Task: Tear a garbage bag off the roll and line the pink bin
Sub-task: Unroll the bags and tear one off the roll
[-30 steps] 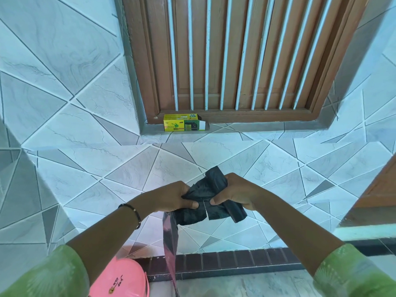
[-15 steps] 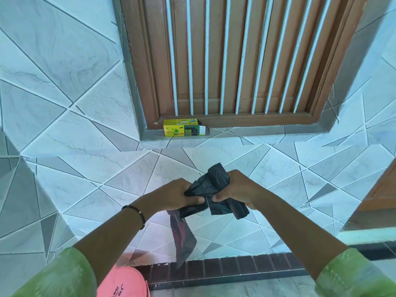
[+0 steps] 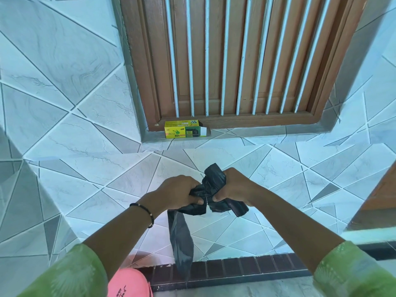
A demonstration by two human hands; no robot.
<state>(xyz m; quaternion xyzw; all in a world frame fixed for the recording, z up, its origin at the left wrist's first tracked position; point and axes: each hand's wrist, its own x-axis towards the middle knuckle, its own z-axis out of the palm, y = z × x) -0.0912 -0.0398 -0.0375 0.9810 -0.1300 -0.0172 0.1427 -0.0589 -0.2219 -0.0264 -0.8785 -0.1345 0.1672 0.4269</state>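
Both hands hold a black garbage bag roll [image 3: 216,185] in front of me at mid-frame. My left hand [image 3: 177,192] pinches the loose bag on the left of a split in the plastic, and my right hand [image 3: 233,187] grips the bunched roll on the right. A long strip of black bag [image 3: 181,239] hangs down from my left hand. The pink bin [image 3: 128,282] shows only as a rounded top at the bottom edge, below my left forearm.
A yellow-green bin-bag box [image 3: 184,132] lies on the tiled ledge under a brown window frame with white bars [image 3: 235,61]. Grey-white tiled wall fills the view. A dark brick strip [image 3: 235,272] runs along the floor edge.
My hands have stayed together on the roll and the gap between thumbs has narrowed. The hanging strip has swung and hangs shorter than a second ago.
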